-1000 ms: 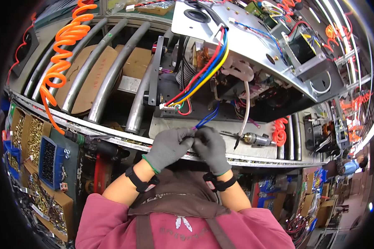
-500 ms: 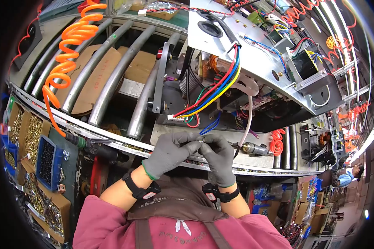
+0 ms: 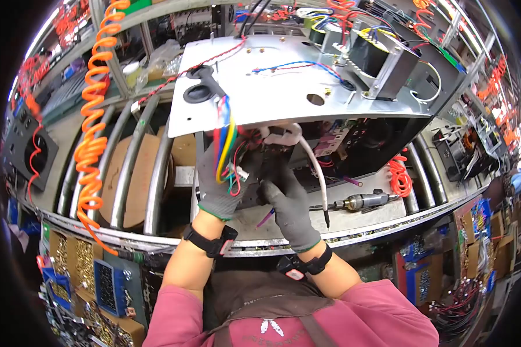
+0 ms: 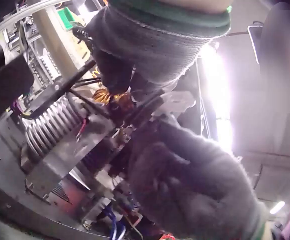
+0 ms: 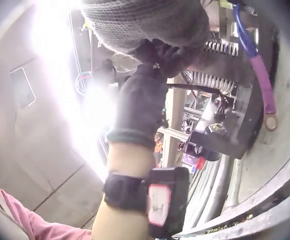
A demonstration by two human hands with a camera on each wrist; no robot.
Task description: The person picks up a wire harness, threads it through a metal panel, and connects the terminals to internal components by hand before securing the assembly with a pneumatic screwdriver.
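The open electrical chassis (image 3: 295,87) sits at twelve o'clock from the person, on the roller conveyor (image 3: 157,185). The gloved left hand (image 3: 214,196) reaches inside it behind the loose multicoloured wires (image 3: 223,153); the gloved right hand (image 3: 292,208) comes in from about five o'clock, the two close together. Their fingertips are hidden, so how far open the hands are, and whether they hold anything, I cannot tell.

The chassis looks heavy and rigid, best taken by its solid lower frame; its sheet edges could snag gloves. The wires should be light and springy, better held by the white connector (image 3: 239,172) than pulled by their strands. The white-sleeved cable (image 3: 318,173), at two o'clock from the right hand, looks stiffer. The screwdriver (image 3: 362,201) lies at three o'clock; its smooth metal body may be slippery.
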